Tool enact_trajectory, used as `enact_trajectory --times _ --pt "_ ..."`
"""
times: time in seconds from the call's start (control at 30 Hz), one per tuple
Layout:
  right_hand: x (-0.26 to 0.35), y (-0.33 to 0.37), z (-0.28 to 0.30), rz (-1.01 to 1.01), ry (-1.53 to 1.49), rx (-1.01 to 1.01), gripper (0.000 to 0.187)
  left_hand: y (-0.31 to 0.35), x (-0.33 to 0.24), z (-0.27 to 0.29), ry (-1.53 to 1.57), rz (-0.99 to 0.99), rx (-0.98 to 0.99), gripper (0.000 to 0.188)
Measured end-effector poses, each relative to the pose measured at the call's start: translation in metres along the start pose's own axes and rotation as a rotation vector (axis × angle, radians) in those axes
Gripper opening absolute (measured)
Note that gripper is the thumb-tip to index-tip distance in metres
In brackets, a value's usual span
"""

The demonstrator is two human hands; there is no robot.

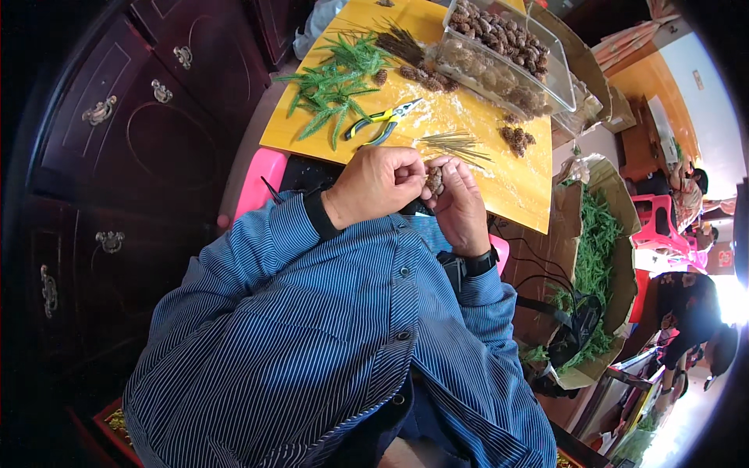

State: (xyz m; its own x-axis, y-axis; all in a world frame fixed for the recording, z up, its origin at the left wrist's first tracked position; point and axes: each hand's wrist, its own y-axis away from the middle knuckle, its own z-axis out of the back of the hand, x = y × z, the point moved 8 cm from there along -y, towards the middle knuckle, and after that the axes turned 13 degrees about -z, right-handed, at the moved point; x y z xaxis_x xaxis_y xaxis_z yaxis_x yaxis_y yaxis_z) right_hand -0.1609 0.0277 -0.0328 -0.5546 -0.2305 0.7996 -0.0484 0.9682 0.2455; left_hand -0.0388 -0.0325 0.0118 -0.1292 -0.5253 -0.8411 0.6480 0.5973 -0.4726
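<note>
My right hand [462,209] holds a small brown pine cone [434,182] between thumb and fingers, just past the table's near edge. Close against it, my left hand [378,183] is closed in a pinch; whatever lies between its fingertips is too small or hidden to make out. Beyond the hands, a bundle of thin dark wires [456,146] lies on the yellow table [308,129]. Pliers [382,122] with yellow and black handles rest to the left of the wires. Farther off lie green artificial sprigs [339,78] and several loose pine cones [429,78].
A clear plastic bin [566,86] heaped with pine cones stands at the table's far right. More cones [516,140] sit near it. On the right, a cardboard box [624,273] holds greenery. Dark wooden cabinets [129,117] line the left. Other people [686,312] are at far right.
</note>
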Motion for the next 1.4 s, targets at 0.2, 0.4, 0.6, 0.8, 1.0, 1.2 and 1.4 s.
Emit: enact_trajectory --times 0.2,0.4,0.6,0.8,1.0,1.2,1.4 --pt "-0.004 -0.002 0.005 -0.034 -0.045 0.022 0.025 -0.001 -0.008 0.004 -0.052 -0.046 -0.001 0.004" --pt "-0.004 -0.002 0.003 -0.028 -0.113 0.081 0.024 -0.002 -0.008 0.003 -0.057 -0.047 -0.001 0.003" --pt "-0.01 -0.004 0.004 -0.047 -0.225 0.135 0.021 -0.001 0.0 0.0 -0.002 -0.046 0.009 0.005" --pt "-0.017 -0.006 0.004 -0.072 -0.366 0.237 0.022 -0.002 0.0 0.0 0.051 -0.011 -0.001 0.007" --pt "-0.024 -0.005 -0.001 -0.151 -0.552 0.39 0.025 -0.005 -0.011 0.002 0.011 -0.056 -0.001 0.008" --pt "-0.028 -0.007 0.001 -0.201 -0.599 0.413 0.027 -0.004 -0.009 0.0 0.008 -0.061 0.026 0.008" --pt "-0.026 -0.006 -0.002 -0.141 -0.648 0.531 0.031 -0.005 -0.011 0.002 0.036 -0.084 0.009 0.008"
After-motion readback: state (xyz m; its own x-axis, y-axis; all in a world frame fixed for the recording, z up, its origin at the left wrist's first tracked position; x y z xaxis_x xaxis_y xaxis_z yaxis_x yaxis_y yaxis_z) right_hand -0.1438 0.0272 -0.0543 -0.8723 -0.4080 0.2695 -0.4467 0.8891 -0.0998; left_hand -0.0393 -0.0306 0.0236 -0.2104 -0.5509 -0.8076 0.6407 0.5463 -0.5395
